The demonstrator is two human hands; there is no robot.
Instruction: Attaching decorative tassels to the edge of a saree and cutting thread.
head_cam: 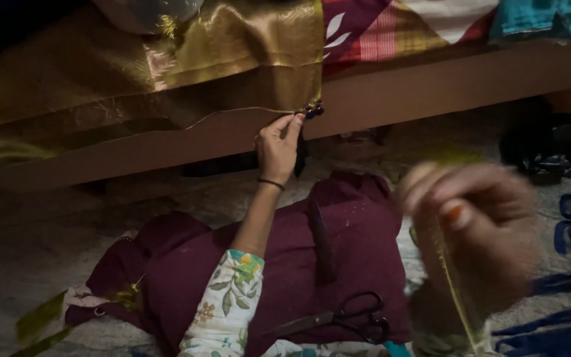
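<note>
Setting: dim floor is being lit beside a wooden bed frame (431, 86).
Left hand (277, 147): gold fabric (166, 66) edge is being pinched, far centre.
Right hand (474, 228): blurred, yellow threads (454, 284) are being held, near right.
Scissors (345, 318): are lying on maroon cloth (285, 244), near.

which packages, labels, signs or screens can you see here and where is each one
No label, sign or screen shows.
Crumpled black plastic bag: on the floor at the right, under the wooden bed frame; glossy, lumpy, no print legible.
Nearest the left hand is only the gold fabric's edge; the blurred right hand holds a thin yellow-green thread.
</note>
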